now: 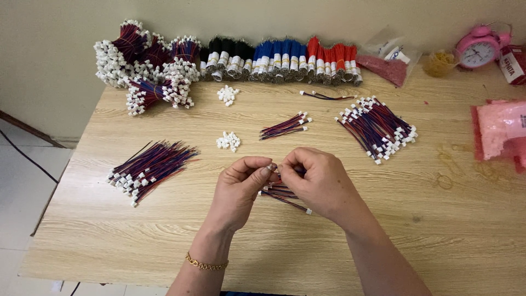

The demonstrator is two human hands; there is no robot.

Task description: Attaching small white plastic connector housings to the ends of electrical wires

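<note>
Pinched between both hands [282, 183], left [241, 189] and right [320, 183] alike: wires [285, 194] trailing near-right above the surface [383, 241].

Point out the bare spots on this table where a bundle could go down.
Bare wood lies along the near table edge below the left hand, and right of the right hand, below the pink bag. The back row of wire bundles is crowded, as is the middle around the small wire bunch.
</note>
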